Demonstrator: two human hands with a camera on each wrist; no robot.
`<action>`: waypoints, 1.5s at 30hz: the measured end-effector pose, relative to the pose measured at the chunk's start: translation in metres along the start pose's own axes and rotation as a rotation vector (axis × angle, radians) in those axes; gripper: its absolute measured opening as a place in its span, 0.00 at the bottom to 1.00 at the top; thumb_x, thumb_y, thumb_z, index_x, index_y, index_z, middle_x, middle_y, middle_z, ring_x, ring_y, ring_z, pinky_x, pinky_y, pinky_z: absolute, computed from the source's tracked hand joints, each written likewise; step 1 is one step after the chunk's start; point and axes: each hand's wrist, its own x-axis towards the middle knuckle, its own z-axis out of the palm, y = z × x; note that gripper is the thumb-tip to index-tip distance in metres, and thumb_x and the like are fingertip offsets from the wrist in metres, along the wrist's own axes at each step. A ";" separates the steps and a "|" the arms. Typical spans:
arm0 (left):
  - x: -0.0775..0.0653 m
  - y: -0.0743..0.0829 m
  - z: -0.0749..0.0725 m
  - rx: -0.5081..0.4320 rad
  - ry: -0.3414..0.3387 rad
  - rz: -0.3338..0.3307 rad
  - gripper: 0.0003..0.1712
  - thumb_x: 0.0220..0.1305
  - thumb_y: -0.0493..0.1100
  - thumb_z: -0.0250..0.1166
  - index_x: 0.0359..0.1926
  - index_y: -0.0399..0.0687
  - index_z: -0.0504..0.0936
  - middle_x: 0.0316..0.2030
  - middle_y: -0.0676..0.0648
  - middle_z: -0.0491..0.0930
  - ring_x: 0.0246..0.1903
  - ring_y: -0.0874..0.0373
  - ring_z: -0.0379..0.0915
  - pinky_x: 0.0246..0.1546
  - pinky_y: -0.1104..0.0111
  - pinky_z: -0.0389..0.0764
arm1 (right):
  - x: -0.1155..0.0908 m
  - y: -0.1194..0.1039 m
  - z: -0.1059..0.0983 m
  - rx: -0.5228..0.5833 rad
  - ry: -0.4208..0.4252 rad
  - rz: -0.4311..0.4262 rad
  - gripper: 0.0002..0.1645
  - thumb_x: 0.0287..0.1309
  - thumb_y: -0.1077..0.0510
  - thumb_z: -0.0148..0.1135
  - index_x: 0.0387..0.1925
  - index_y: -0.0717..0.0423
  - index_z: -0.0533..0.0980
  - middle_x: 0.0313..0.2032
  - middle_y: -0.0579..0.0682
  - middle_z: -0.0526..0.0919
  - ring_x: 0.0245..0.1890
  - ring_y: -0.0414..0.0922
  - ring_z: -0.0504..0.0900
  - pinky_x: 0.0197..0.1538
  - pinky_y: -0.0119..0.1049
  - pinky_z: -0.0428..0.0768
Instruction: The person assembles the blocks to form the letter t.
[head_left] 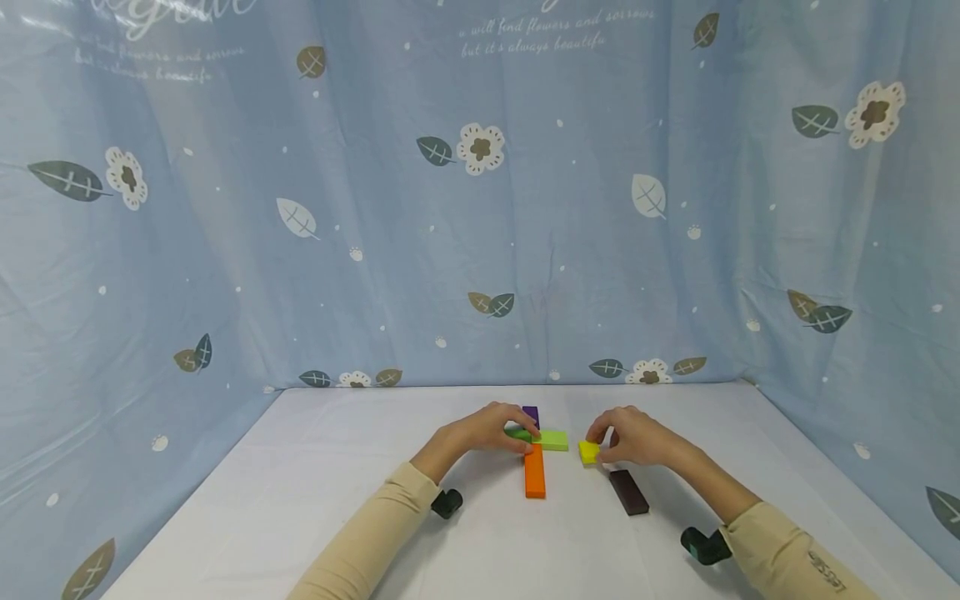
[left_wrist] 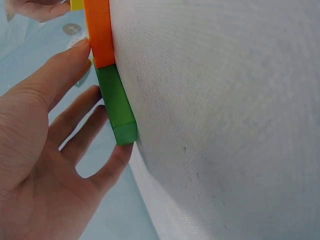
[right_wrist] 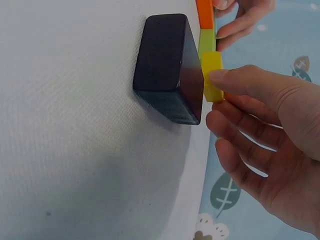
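Note:
Several coloured blocks lie end to end in a cross-like layout: an orange block (head_left: 535, 475) towards the near side, a lime-green block (head_left: 553, 441) on the right, a darker green block (left_wrist: 116, 100) on the left and a purple block (head_left: 531, 414) at the back. Over their meeting point is my left hand (head_left: 491, 429), its thumb and index fingertips touching the blocks there and the other fingers loosely spread beside the darker green one. Just right of the lime-green block, my right hand (head_left: 637, 437) pinches a yellow block (right_wrist: 213, 77) between thumb and fingers.
A dark brown block (head_left: 629, 492) lies on the white tabletop (head_left: 337, 467), nearer than the right hand. Black wrist-worn devices (head_left: 705, 547) hang below both sleeves. Blue patterned curtain (head_left: 375, 208) encloses the table's back and sides.

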 end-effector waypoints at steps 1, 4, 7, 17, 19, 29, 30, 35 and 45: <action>0.000 0.000 0.000 -0.002 0.001 -0.002 0.17 0.63 0.50 0.68 0.52 0.57 0.85 0.57 0.53 0.80 0.59 0.58 0.72 0.66 0.58 0.70 | 0.000 0.000 0.000 -0.001 0.003 0.001 0.15 0.50 0.61 0.73 0.42 0.56 0.83 0.40 0.47 0.86 0.32 0.40 0.79 0.34 0.26 0.80; 0.000 0.000 -0.001 -0.006 0.001 -0.005 0.16 0.62 0.50 0.68 0.51 0.58 0.85 0.57 0.54 0.80 0.59 0.59 0.72 0.66 0.59 0.71 | -0.001 -0.001 0.000 0.001 0.009 0.011 0.15 0.49 0.60 0.73 0.42 0.55 0.83 0.39 0.47 0.86 0.32 0.40 0.79 0.34 0.26 0.80; 0.000 0.000 -0.001 0.001 0.002 -0.007 0.16 0.62 0.51 0.68 0.51 0.59 0.85 0.57 0.55 0.80 0.59 0.59 0.72 0.65 0.60 0.71 | -0.001 -0.001 0.001 0.003 0.016 0.021 0.15 0.49 0.60 0.74 0.41 0.55 0.83 0.39 0.46 0.86 0.32 0.40 0.79 0.34 0.26 0.80; 0.000 0.000 -0.001 -0.007 0.006 -0.004 0.16 0.62 0.51 0.68 0.51 0.58 0.85 0.57 0.54 0.80 0.59 0.58 0.72 0.66 0.58 0.70 | -0.005 -0.002 0.003 0.000 0.041 0.010 0.15 0.48 0.58 0.74 0.40 0.56 0.83 0.38 0.47 0.86 0.31 0.40 0.79 0.33 0.25 0.80; 0.000 0.000 0.000 -0.006 0.007 0.001 0.16 0.63 0.50 0.68 0.52 0.57 0.85 0.57 0.53 0.80 0.59 0.58 0.72 0.66 0.58 0.70 | -0.006 -0.003 0.003 0.002 0.042 0.013 0.15 0.48 0.58 0.74 0.40 0.55 0.83 0.38 0.46 0.86 0.31 0.40 0.79 0.32 0.26 0.80; -0.001 0.002 -0.001 -0.011 0.006 -0.032 0.16 0.62 0.52 0.68 0.51 0.60 0.85 0.57 0.56 0.80 0.59 0.59 0.71 0.66 0.58 0.69 | -0.009 -0.011 0.007 -0.008 0.049 0.045 0.15 0.47 0.57 0.75 0.39 0.54 0.83 0.36 0.44 0.85 0.30 0.39 0.78 0.32 0.26 0.79; -0.001 0.003 -0.001 -0.012 0.005 -0.040 0.16 0.62 0.52 0.68 0.51 0.61 0.85 0.57 0.56 0.80 0.59 0.59 0.70 0.66 0.58 0.69 | -0.009 -0.013 0.007 -0.007 0.050 0.054 0.15 0.47 0.57 0.75 0.39 0.54 0.83 0.36 0.44 0.85 0.30 0.39 0.78 0.32 0.26 0.79; -0.001 0.004 -0.001 -0.012 0.005 -0.045 0.16 0.62 0.52 0.68 0.52 0.61 0.85 0.57 0.56 0.80 0.60 0.59 0.70 0.66 0.58 0.69 | -0.010 -0.017 0.011 -0.014 0.060 0.103 0.15 0.46 0.55 0.76 0.38 0.52 0.83 0.35 0.43 0.85 0.30 0.39 0.77 0.33 0.28 0.80; -0.001 0.004 -0.001 -0.009 0.006 -0.048 0.16 0.62 0.53 0.68 0.51 0.62 0.85 0.58 0.57 0.79 0.60 0.59 0.69 0.66 0.57 0.68 | -0.012 -0.023 0.016 -0.009 0.069 0.074 0.14 0.45 0.56 0.76 0.36 0.52 0.83 0.33 0.42 0.84 0.32 0.42 0.78 0.32 0.26 0.79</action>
